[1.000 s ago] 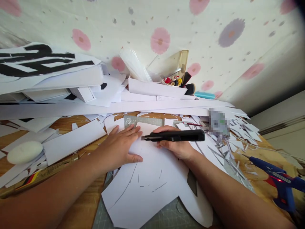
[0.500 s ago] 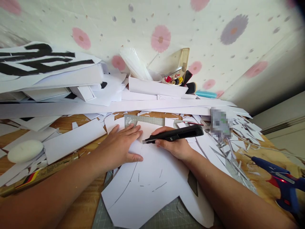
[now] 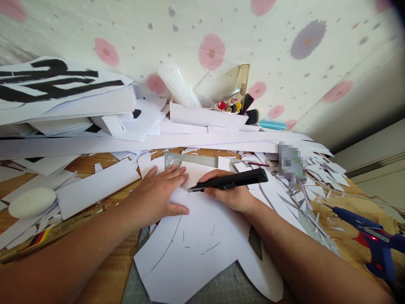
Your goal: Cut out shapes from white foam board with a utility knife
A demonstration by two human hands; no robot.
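A large white foam board or card sheet (image 3: 202, 236), with drawn curved and dashed lines and a cut outline, lies on a grey-green cutting mat (image 3: 221, 283). My left hand (image 3: 163, 188) rests flat on the sheet's upper left, fingers spread and thumb pointing right. In my right hand (image 3: 230, 190) is a black utility knife (image 3: 232, 180), held low and slanted. Its blade tip touches the sheet near the top of the drawn curve, just right of my left fingers.
A blue glue gun (image 3: 370, 236) with a lit red light stands at right. White offcuts (image 3: 325, 166) pile beside it. Long white strips (image 3: 190, 141) cross the back, before a white box (image 3: 209, 115) of tools. A white oval object (image 3: 31, 202) lies left.
The knife tip has shifted very slightly down along the sheet. My left hand stays in place, and the whole view has moved a little.
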